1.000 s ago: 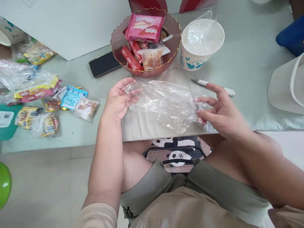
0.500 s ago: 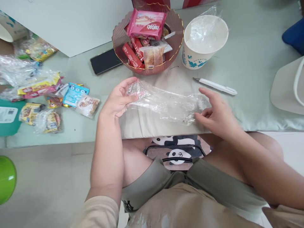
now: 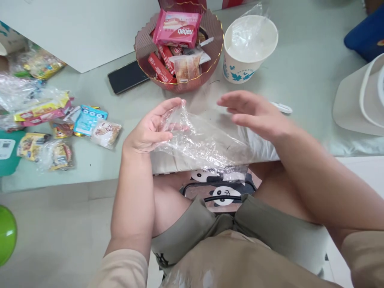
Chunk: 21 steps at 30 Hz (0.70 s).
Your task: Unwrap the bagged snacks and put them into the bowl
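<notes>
A crinkled clear plastic bag (image 3: pixel 207 140) hangs from my left hand (image 3: pixel 151 130), its upper corner held by the fingers. The bag slants down to the right, and its low end droops over the table's front edge. My right hand (image 3: pixel 255 114) hovers above the bag's right part, open and slightly blurred, with nothing in it. Behind that hand lies a white utility knife (image 3: pixel 282 107), mostly covered. Just beyond both hands stand a pink ribbed bowl (image 3: pixel 141 52) of wrapped snacks, a pink wafer pack (image 3: pixel 177 29) on top, and a white paper bucket (image 3: pixel 240 68) with clear plastic inside.
A black phone (image 3: pixel 127 77) lies left of the bowl, near a large white panel (image 3: pixel 90 32). Several snack packets, including a blue packet (image 3: pixel 90 120), crowd the left side. At right are a white plastic container (image 3: pixel 349 100) and a blue object (image 3: pixel 366 36).
My right hand has moved up and left, away from the bag's right end. That end has dropped over the table edge, while my left hand keeps its hold. The view has shifted slightly.
</notes>
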Each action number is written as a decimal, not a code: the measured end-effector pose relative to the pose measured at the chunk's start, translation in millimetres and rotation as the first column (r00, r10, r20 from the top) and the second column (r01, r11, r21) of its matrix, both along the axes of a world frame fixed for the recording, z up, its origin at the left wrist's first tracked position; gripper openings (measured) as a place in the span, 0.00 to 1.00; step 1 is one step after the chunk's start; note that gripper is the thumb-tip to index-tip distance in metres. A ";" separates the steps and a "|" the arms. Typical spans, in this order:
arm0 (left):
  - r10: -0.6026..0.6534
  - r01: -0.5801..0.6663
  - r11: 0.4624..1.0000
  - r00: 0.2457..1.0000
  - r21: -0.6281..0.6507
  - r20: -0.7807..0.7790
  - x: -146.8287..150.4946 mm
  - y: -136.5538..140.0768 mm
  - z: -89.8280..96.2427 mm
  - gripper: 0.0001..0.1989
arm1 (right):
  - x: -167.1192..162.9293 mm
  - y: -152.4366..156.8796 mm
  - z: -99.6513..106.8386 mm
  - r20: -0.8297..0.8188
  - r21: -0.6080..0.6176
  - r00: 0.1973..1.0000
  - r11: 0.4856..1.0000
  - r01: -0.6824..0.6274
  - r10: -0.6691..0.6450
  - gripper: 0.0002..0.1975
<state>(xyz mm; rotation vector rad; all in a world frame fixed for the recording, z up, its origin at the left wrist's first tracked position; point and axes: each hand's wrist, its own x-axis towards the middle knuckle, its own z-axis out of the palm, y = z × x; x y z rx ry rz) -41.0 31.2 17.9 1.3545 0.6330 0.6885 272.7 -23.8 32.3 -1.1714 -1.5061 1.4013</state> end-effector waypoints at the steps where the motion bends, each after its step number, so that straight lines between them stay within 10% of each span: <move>1: -0.034 0.034 0.999 0.999 0.001 0.002 2.8 -0.7 0.0 0.40 | -10.2 4.0 0.2 -0.015 -0.051 0.996 0.995 -0.083 0.083 0.30; 5: -0.080 0.079 0.997 0.996 -0.012 -0.048 10.0 -4.3 5.0 0.41 | -39.4 3.0 4.2 0.002 -0.307 0.929 0.884 -0.352 0.370 0.36; 12: -0.023 0.027 0.999 0.990 0.025 -0.140 -3.8 -0.6 7.8 0.37 | -24.7 -12.0 9.8 0.027 -0.476 0.858 0.761 -0.441 0.513 0.15; 18: 0.371 -0.374 0.898 0.927 -0.232 -0.056 27.2 -8.5 -0.5 0.33 | -11.5 -18.9 3.3 0.011 -0.339 0.987 0.929 -0.148 0.162 0.13; 21: 0.219 -0.196 0.883 0.976 -0.427 0.005 58.6 -25.0 -2.8 0.39 | -11.7 -20.8 -1.4 -0.059 -0.265 0.997 0.962 -0.070 0.057 0.16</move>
